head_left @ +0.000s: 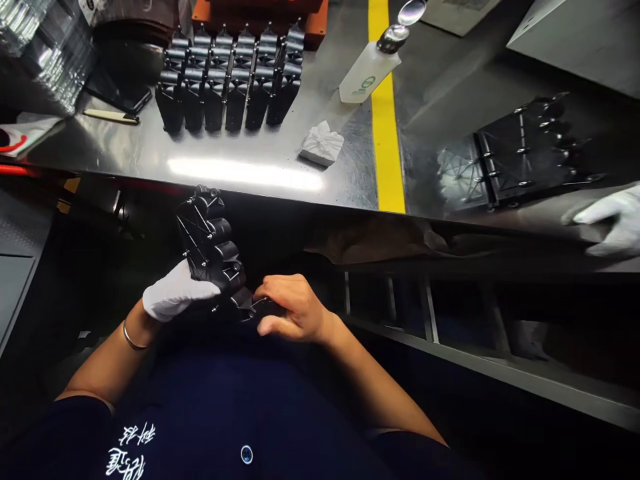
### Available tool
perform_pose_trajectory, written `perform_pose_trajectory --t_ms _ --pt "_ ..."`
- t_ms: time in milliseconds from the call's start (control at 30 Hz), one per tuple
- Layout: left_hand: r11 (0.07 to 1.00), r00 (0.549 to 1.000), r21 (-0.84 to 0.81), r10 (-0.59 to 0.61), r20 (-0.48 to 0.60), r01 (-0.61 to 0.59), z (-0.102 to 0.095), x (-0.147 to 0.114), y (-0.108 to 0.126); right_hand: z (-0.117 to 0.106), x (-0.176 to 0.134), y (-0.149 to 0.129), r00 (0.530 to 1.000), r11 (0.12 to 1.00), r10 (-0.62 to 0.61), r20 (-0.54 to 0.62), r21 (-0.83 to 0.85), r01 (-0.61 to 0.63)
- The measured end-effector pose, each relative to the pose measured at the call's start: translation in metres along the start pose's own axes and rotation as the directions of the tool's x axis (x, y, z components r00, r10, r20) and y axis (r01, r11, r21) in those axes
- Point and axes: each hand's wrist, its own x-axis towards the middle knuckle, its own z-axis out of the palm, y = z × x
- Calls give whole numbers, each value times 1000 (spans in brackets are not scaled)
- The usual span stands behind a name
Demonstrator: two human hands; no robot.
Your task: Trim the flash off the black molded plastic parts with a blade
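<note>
My left hand, in a white glove, grips a black moulded plastic part with ribs, rounded humps and small bright pins. The part is held tilted in front of my body, just off the table's near edge. My bare right hand is at the lower end of the part with its fingers curled. Something dark and thin shows at those fingertips, too dim to make out. On the table several similar black parts stand side by side in a row.
A folded white cloth and a white bottle lie near a yellow stripe. A pen and plastic-wrapped items are at left. Another person's gloved hand is at right, near more black parts.
</note>
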Motion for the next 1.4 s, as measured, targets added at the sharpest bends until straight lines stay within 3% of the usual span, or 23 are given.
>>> perform_pose_trajectory --t_ms 133,300,500,700,833,1033,1167,1267,1333,1400 --pt "1000 1000 -27 9 -2 -10 6 4 0 0 6 -2 999 986 -45 4 -159 45" --pt "990 992 -140 -26 -120 9 18 6 -2 0 7 4 994 951 -56 -99 -308 23" --pt "969 958 -229 -154 -241 98 20 5 -15 -1 6 10 992 919 -43 -119 -393 -7" --pt "947 948 -298 -200 -247 122 26 7 -17 -2 6 9 989 903 10 -150 -424 -74" --pt "937 947 -329 -206 -248 118 25 7 -20 -3 5 10 992 893 -2 -128 -446 -56" --pt "908 954 -399 -224 -200 129 27 9 -30 -4 5 9 983 919 14 -184 -384 -85" --pt "905 952 -412 -210 -222 103 27 11 -30 -6 6 6 990 916 31 -137 -393 -83" --pt "886 957 -441 -239 -164 146 24 9 -21 -9 4 10 997 987 22 -78 -154 -33" --pt "848 949 -470 -310 -63 246 22 8 -12 -13 3 17 976 996 94 -194 7 -94" --pt "821 928 -444 -367 69 358 21 7 -6 -18 2 25 893 965 259 -369 128 -227"
